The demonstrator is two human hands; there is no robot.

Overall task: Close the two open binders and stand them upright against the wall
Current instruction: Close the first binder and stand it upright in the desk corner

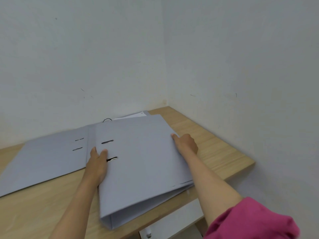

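Pink sleeve (250, 219), right hand (185, 143) curled on closed binder's (143, 169) edge, left hand (97, 163) flat on cover

- near grey binder (143, 163): pretty much shut, lying flat on the wood desk, spine at the near left, front cover up with two slots in it, a metal ring poking through the nearer slot. Its near corner hangs a bit past the desk edge.
- far grey binder (50, 157): still wide open, lying flat behind and left, partly under the first one, metal ring and white paper showing at the far side.
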